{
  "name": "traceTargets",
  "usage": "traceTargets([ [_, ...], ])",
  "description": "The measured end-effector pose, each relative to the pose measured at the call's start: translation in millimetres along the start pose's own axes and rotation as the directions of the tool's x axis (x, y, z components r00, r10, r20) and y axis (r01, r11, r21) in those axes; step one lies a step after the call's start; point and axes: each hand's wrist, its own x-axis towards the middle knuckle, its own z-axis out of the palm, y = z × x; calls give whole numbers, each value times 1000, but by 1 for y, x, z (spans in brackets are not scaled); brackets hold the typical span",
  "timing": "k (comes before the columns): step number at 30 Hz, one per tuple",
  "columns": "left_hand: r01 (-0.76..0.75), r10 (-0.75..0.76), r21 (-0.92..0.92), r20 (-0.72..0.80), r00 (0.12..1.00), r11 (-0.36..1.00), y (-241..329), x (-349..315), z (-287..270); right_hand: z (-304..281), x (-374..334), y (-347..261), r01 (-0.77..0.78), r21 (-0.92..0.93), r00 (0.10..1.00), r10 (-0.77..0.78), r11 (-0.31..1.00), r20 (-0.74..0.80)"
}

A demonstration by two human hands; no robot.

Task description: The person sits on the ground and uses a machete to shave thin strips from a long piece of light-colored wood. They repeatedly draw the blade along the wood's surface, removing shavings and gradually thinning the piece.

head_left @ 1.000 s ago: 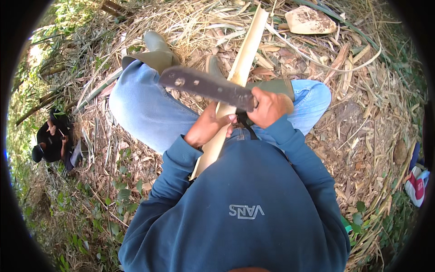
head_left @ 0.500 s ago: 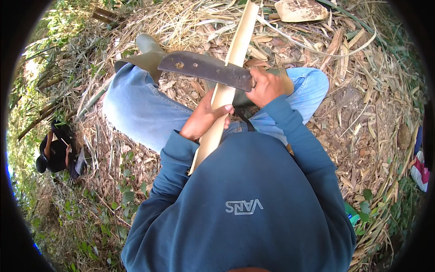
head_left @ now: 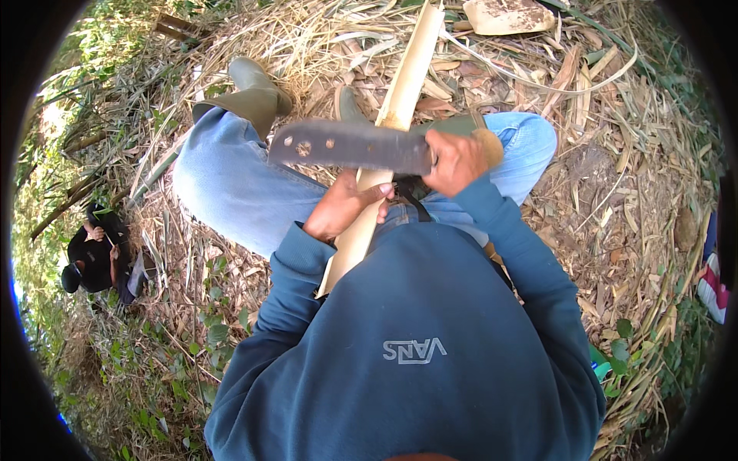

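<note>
A long split bamboo strip (head_left: 409, 77), pale and trough-shaped, slants from beyond my boots down to my waist. My left hand (head_left: 346, 206) is closed around its lower part, thumb on top. In my right hand (head_left: 455, 163) is a machete (head_left: 350, 146) with a broad dark blade and several holes near its tip. The blade lies crosswise over the strip, pointing left, just beyond my left hand. Slight motion blur softens the blade, and whether it touches the bamboo I cannot tell. The machete's handle is mostly hidden in my fist.
My bent legs in jeans (head_left: 231, 180) and a rubber boot (head_left: 250, 88) flank the strip. Bamboo shavings (head_left: 600, 192) cover the ground. A broad pale husk (head_left: 507, 17) lies at the far right. Another person (head_left: 100, 250) sits at the left; striped cloth (head_left: 713, 288) shows at the right edge.
My right hand has drawn the machete along the strip toward me, and its blade now sits closer to my left hand. My left hand keeps its hold on the bamboo.
</note>
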Motion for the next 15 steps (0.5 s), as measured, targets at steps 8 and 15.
traceTargets([
  [8,1,-1,-3,44,999,1000,8,-4,4,-13,24,14,-125,100,989,132,987,-72],
  [15,-59,60,-18,87,994,998,12,-11,10,-38,52,26,-224,-50,973,220,973,-75],
])
